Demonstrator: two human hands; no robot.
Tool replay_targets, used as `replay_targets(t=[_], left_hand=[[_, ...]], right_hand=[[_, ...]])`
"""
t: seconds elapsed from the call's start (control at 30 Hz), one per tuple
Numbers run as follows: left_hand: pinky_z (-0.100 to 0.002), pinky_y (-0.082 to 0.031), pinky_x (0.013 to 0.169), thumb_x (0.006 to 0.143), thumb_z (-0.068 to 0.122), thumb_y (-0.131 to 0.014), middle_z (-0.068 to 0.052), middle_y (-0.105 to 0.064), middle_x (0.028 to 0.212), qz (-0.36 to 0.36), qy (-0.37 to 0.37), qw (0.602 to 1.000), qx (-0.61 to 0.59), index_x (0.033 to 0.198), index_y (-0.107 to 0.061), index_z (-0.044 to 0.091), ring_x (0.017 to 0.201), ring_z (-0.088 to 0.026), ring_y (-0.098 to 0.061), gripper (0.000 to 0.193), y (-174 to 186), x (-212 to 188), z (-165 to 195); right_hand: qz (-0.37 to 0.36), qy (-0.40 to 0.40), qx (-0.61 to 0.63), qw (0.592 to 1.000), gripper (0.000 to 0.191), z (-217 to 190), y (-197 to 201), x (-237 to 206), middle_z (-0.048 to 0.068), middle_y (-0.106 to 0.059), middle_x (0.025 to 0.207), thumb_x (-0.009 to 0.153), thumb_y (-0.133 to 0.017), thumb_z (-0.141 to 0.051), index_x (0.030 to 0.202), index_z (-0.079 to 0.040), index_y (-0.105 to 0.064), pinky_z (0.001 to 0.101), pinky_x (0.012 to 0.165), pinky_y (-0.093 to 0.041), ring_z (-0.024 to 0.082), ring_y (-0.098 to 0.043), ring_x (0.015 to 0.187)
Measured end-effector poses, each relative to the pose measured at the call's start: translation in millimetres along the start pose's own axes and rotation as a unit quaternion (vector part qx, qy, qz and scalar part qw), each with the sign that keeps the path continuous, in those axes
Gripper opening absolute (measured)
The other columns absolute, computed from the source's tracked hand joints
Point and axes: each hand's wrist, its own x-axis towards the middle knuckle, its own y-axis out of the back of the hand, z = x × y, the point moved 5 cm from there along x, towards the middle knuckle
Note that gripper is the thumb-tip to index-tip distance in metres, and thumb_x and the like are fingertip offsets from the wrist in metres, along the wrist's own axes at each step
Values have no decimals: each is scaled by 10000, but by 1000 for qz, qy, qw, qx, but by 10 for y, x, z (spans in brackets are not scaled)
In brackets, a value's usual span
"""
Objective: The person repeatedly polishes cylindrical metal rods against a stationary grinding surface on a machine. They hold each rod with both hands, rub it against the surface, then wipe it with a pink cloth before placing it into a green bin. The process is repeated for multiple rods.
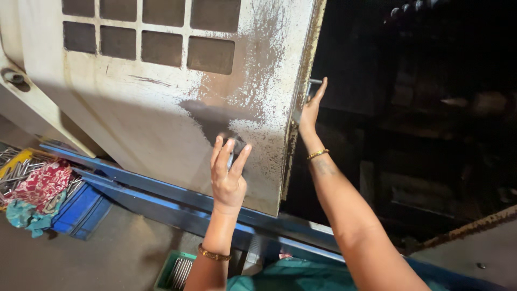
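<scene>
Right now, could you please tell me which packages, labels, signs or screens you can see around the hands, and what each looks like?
No packages, labels, signs or screens are in view.
Nearest thing: the machine door, a large off-white panel, paint worn and speckled, with a grid of dark square windows at its top; the left hand touches it, the right hand is at its edge.

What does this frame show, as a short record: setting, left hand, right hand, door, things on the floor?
setting: worn machine with a dark open interior
left hand: flat against the sliding door, fingers spread upward, holding nothing
right hand: at the door's right edge, by a metal handle
door: off-white, paint flaked, grid of small windows at top, on a blue rail
floor: blue tray with metal rods and cloths; green bin of rods
</scene>
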Motion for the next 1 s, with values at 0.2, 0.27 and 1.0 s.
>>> replay_targets(t=[0.2, 0.27, 1.0], left_hand=[[-449, -480, 1189, 843, -204, -616, -79, -510, 1441, 2, 2, 1000, -2, 1276, -735, 200, 1433, -382, -493, 604, -24, -1, -4], [-451, -482, 1187, 834, -207, -612, -87, -504, 1449, 0, -2, 1000, -6, 1277, -732, 192, 1434, -390, -487, 609, -23, -4, 2], [-466, -465, 1195, 810, -204, -586, -94, -516, 1465, -6, 6, 1000, 4, 1284, -737, 187, 1438, -376, -489, 633, 14, -26, 52]], right_hand=[[6, 24, 88, 996, 1124, 258, 6, 68, 185, -112, 1751, 880, -748, 66, 1669, -198, 6, 319, 1005, -543, 211, -610, 1213], [13, 85, 70, 994, 1142, 232, 27, 76, 164, -71, 1785, 900, -755, 138, 1709, -210, -28, 353, 1166, -429, 223, -376, 1456], [-4, -5, -12, 1000, 1119, -134, 77, 50, 251, -198, 1727, 898, -748, 9, 1671, -263, 13, 337, 1025, -523, 278, -581, 1255]])
